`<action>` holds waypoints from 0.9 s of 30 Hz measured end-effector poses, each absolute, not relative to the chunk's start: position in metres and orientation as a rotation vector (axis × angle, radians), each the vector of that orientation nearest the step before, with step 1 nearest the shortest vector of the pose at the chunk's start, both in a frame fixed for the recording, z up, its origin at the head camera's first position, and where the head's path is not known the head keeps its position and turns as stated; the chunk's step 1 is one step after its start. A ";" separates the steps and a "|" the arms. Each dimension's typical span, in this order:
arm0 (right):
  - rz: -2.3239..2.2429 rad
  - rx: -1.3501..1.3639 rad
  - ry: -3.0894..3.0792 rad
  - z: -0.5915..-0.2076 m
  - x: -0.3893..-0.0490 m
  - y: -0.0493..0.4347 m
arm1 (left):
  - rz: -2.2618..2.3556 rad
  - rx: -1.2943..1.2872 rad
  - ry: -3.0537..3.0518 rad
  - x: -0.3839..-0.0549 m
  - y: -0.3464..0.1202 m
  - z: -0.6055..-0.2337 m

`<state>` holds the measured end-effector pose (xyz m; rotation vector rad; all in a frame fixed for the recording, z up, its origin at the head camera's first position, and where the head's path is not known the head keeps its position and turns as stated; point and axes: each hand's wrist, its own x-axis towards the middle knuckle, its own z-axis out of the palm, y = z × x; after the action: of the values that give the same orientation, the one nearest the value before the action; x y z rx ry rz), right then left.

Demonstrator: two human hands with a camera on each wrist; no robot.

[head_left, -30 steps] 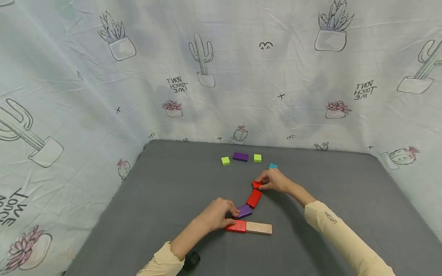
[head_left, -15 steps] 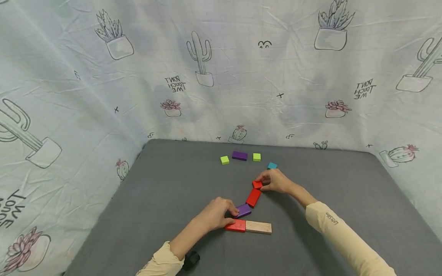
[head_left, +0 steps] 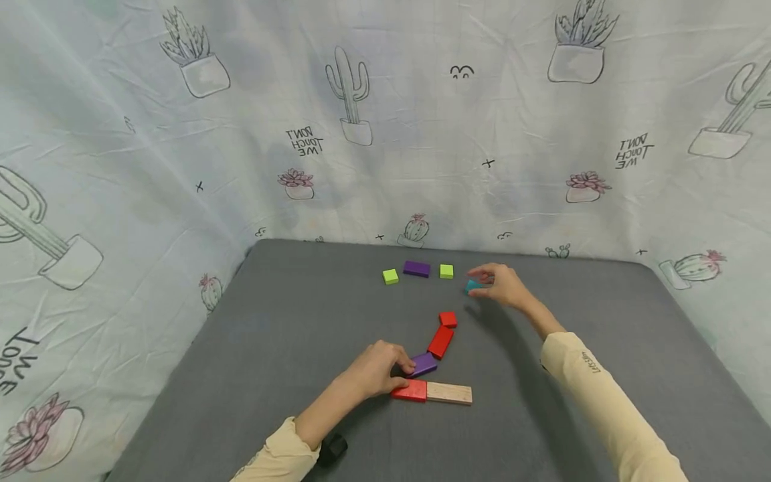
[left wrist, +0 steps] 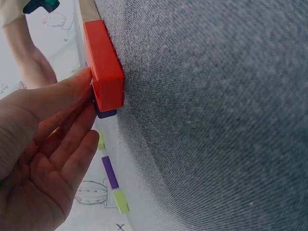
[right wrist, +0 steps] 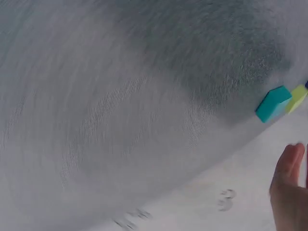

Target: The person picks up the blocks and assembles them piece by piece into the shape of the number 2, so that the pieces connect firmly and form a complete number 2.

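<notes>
My left hand (head_left: 379, 369) rests low at the near blocks. Its thumb touches the red block (left wrist: 103, 65) and its fingers reach the end of the purple block (head_left: 424, 364) behind. A plain wooden block (head_left: 449, 393) lies end to end with that red block. My right hand (head_left: 502, 284) is at the teal block (head_left: 472, 286), thumb and fingers spread on either side of it. In the right wrist view the fingers (right wrist: 288, 161) show apart from the teal block (right wrist: 273, 103). A long red block (head_left: 441, 342) and a small red block (head_left: 448, 319) continue in a line from the purple one.
Toward the back of the grey table (head_left: 289, 314) lie a lime block (head_left: 390, 276), a dark purple block (head_left: 417, 269) and another lime block (head_left: 446, 271). A patterned cloth (head_left: 409, 147) hangs behind. A black object (head_left: 333, 448) shows beside the left sleeve.
My right hand has let go of the small red block and moved back and right to the teal block. The left hand stays in place.
</notes>
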<state>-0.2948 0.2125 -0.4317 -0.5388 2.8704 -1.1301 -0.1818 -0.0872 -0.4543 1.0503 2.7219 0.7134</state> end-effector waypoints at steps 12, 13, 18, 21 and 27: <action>-1.261 -0.012 2.830 -0.464 -0.300 0.215 | 0.736 1.007 2.706 -0.180 -0.088 -0.458; -1.202 -0.041 2.880 -0.464 -0.300 0.213 | 0.733 1.002 2.708 -0.180 -0.088 -0.457; -1.053 -0.189 3.039 -0.463 -0.304 0.208 | 0.721 0.981 2.717 -0.181 -0.087 -0.454; -1.028 -0.207 3.060 -0.462 -0.305 0.208 | 0.714 0.978 2.717 -0.181 -0.087 -0.452; -1.047 -0.175 3.054 -0.457 -0.306 0.208 | 0.714 0.997 2.717 -0.181 -0.087 -0.450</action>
<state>-0.3063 0.2082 -0.4565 -0.1755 3.0545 -1.0472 -0.1808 -0.0870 -0.4505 0.9965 2.7166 0.7142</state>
